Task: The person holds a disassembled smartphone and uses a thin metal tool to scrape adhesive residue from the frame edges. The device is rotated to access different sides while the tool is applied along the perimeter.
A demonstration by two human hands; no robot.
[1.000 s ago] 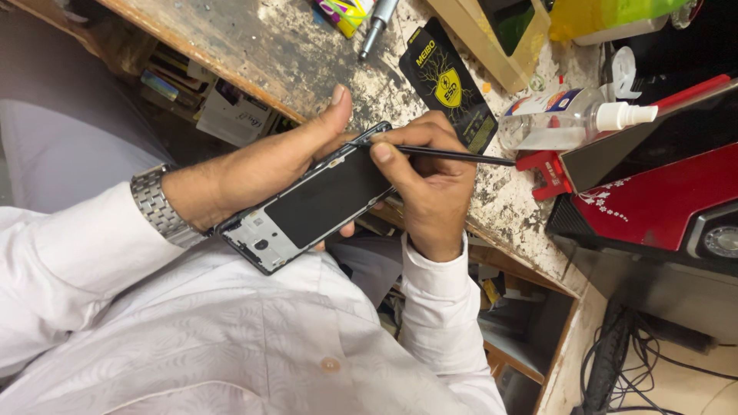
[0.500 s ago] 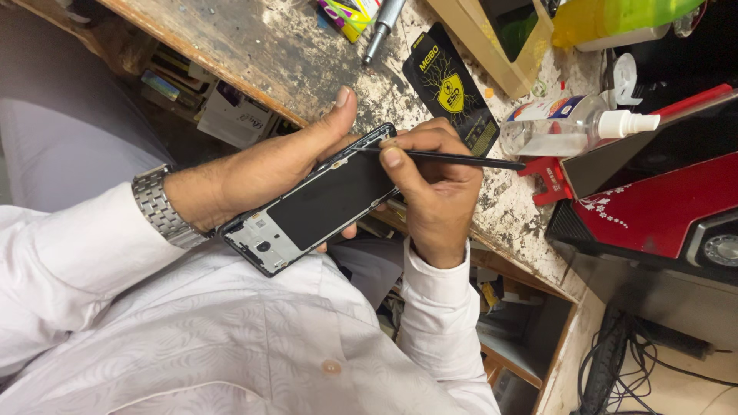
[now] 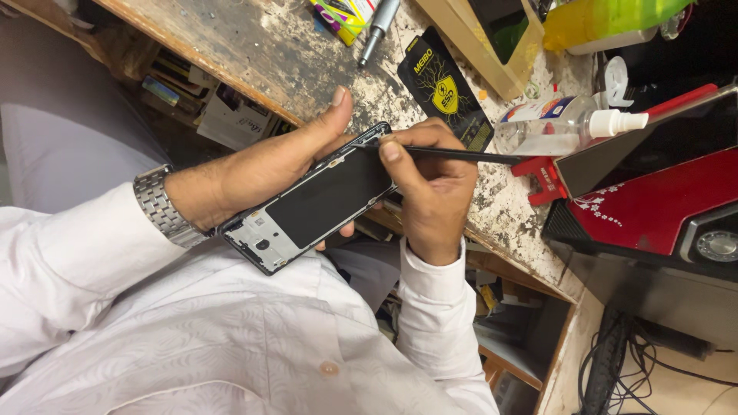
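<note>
Worn, paint-flecked wooden workbench [image 3: 254,54]; spray bottle [image 3: 569,123] at 2 o'clock. Opened phone [image 3: 315,204] gripped by left hand [image 3: 269,165]; thin black tool [image 3: 461,155] pinched by right hand [image 3: 430,184].

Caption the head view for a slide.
Left hand holds an opened phone while right hand works a thin black tool at its edge.

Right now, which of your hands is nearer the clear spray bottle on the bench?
Right. The right hand pinches a thin black tool whose far end reaches almost to the spray bottle. The left hand cradles the opened phone, farther away.
</note>
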